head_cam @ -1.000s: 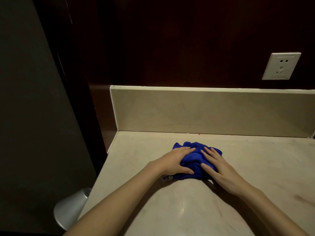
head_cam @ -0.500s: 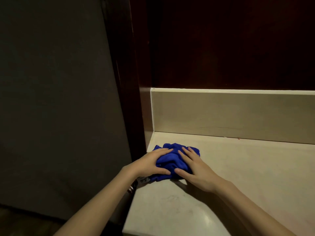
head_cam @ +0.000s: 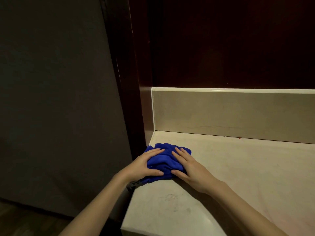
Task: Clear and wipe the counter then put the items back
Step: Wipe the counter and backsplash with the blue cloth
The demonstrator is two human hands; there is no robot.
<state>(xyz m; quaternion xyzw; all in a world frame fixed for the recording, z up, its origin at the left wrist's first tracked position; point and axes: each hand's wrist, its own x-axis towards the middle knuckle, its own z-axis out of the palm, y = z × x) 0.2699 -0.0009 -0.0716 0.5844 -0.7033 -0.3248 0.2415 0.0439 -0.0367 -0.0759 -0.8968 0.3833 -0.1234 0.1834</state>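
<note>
I had the blue cloth [head_cam: 163,160] bunched into a loose wad at the left edge of the counter [head_cam: 238,176], a little short of the backsplash [head_cam: 230,114]. Its long axis ran roughly from the near-left corner toward the back-right, and a small tag end poked out at the near-left, over the counter's edge by my left wrist. My left hand [head_cam: 144,166] lay on the cloth's left side, fingers fairly straight across the top and the thumb stretched along its near edge. My right hand [head_cam: 189,166] pressed the right side the same way, fingers spread flat, thumb along the near fold. Neither hand was curled round the fabric; both simply bore down on it. Compared with a second before, the cloth and both hands sat much closer to the counter's left edge, where they had been nearer the middle, and the wall socket that showed at upper right was out of view
</note>
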